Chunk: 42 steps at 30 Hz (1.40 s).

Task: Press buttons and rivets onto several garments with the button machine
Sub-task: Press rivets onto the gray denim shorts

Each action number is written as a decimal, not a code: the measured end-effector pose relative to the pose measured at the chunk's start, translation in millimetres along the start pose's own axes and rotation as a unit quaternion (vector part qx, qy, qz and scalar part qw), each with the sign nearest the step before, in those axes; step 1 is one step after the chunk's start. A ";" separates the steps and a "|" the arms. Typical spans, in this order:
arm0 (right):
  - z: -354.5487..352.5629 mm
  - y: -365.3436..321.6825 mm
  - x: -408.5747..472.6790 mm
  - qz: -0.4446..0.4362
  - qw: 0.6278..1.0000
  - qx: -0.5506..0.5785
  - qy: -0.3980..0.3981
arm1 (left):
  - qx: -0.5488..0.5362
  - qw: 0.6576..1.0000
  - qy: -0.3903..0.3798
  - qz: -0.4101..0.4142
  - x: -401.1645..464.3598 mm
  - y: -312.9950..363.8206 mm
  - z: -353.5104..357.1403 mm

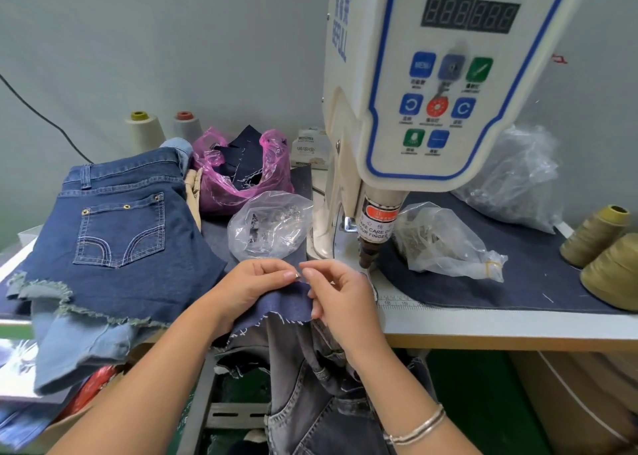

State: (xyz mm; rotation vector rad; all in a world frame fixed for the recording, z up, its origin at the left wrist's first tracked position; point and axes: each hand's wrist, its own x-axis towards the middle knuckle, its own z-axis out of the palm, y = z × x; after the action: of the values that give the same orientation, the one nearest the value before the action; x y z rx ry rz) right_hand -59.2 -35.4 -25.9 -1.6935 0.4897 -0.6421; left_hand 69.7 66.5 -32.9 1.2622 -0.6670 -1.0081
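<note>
Both hands hold a denim scrap [286, 302] at the surface [483, 320] edge, just before the button machine [414, 85]. Left hand [252, 285] pinches its top edge; right hand [331, 292] grips beside it.

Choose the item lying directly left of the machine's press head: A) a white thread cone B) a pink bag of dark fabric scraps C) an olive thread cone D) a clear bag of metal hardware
D: the clear bag of metal hardware lies just left of the press head.
</note>
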 end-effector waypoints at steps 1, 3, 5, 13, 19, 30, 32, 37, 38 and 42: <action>-0.7 -1.1 0.9 -0.001 1.000 -0.001 -0.011 | -0.002 1.000 -0.005 0.000 -0.2 0.3 -0.1; -0.3 -2.4 1.1 -0.003 1.000 -0.003 -0.024 | -0.002 1.000 -0.009 -0.001 -0.9 1.2 0.0; 0.3 -2.9 1.3 0.010 1.000 0.006 -0.025 | 0.001 1.000 -0.007 -0.004 -1.0 1.8 0.3; -1.9 -6.2 4.7 0.060 0.996 0.055 -0.040 | 0.001 1.000 0.000 -0.014 -1.0 3.4 0.5; 0.3 -1.9 2.6 0.019 0.999 -0.022 -0.016 | -0.013 0.999 -0.017 -0.027 -1.2 3.3 -0.3; -1.7 4.2 -9.4 -0.107 0.978 -0.172 0.052 | -0.007 0.999 -0.021 -0.035 1.6 1.5 -4.6; -13.0 3.3 -17.2 -0.093 0.983 -0.142 0.076 | 0.005 0.999 0.005 -0.038 2.8 0.5 -4.3; -58.8 1.0 -23.0 -0.047 0.990 -0.066 0.115 | 0.030 0.999 0.008 -0.044 3.7 2.9 -3.8; -65.5 0.5 -19.6 -0.044 0.991 -0.067 0.108 | 0.031 0.999 0.009 -0.044 3.6 3.2 -3.3; -75.4 -1.1 -4.8 -0.045 0.992 -0.103 0.051 | 0.033 0.998 0.013 -0.042 3.0 2.4 -2.5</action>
State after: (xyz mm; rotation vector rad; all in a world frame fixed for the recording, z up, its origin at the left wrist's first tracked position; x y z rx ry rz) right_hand -111.9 -88.3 -14.4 -1.8926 0.5701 -0.7689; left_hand 73.8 64.9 -31.4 1.3686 -0.6346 -1.0441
